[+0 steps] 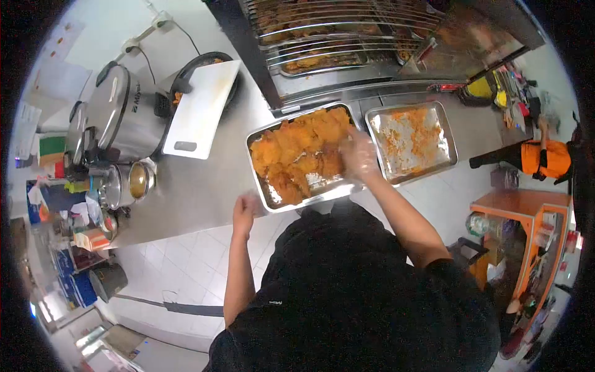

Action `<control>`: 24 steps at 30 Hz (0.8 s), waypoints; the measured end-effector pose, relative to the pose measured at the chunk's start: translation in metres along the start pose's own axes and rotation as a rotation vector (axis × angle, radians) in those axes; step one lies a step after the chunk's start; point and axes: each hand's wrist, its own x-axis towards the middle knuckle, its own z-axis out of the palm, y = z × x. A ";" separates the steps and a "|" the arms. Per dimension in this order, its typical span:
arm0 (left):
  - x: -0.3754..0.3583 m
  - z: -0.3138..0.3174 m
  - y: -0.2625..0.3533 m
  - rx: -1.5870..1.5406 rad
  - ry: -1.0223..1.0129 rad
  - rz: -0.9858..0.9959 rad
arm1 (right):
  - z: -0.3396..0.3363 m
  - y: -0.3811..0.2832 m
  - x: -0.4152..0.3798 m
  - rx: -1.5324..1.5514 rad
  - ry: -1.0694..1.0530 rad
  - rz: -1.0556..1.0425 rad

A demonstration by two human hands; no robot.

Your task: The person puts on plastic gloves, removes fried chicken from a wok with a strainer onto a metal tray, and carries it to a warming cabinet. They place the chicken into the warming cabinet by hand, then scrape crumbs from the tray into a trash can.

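Note:
A metal tray (271, 201) on the steel counter holds several golden-brown fried pieces (291, 149). My right hand (361, 155), in a clear glove and blurred, is over the tray's right end, beside the pieces; its fingers are too smeared to read. My left hand (246, 208) is near the tray's lower left corner, at the counter's edge, with its fingertips blurred. To the right of the full tray lies a second metal tray (412, 142) with only orange crumbs and bits on it.
Behind the trays stands a cabinet with wire racks (347, 31) and trays of food. A white cutting board (204, 108) rests over a dark pan (232, 96) at left, near a large steel pot (127, 115) and a small pot (139, 180). Tongs (446, 87) lie at right.

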 end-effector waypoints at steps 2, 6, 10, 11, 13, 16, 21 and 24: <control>0.028 0.008 0.013 -0.058 -0.125 -0.059 | 0.011 0.038 0.020 -0.100 0.023 0.181; 0.070 0.007 -0.002 -0.023 -0.269 -0.070 | 0.011 0.048 0.051 -0.334 -0.203 0.314; 0.082 -0.005 0.000 -0.009 -0.426 -0.119 | 0.013 0.065 0.054 -0.505 -0.230 0.244; 0.080 -0.007 0.003 -0.009 -0.427 -0.122 | 0.010 0.067 0.050 -0.499 -0.237 0.244; 0.069 -0.015 0.014 -0.015 -0.422 -0.137 | 0.001 0.067 0.043 -0.489 -0.264 0.238; 0.054 -0.022 0.018 -0.033 -0.444 -0.103 | -0.015 0.085 0.042 -0.439 -0.306 0.144; -0.004 -0.018 0.072 -0.213 -0.438 -0.070 | -0.120 0.010 0.046 -0.234 -0.258 0.194; -0.046 -0.008 0.115 -0.337 -0.379 0.000 | -0.178 -0.030 0.069 -0.188 -0.205 0.041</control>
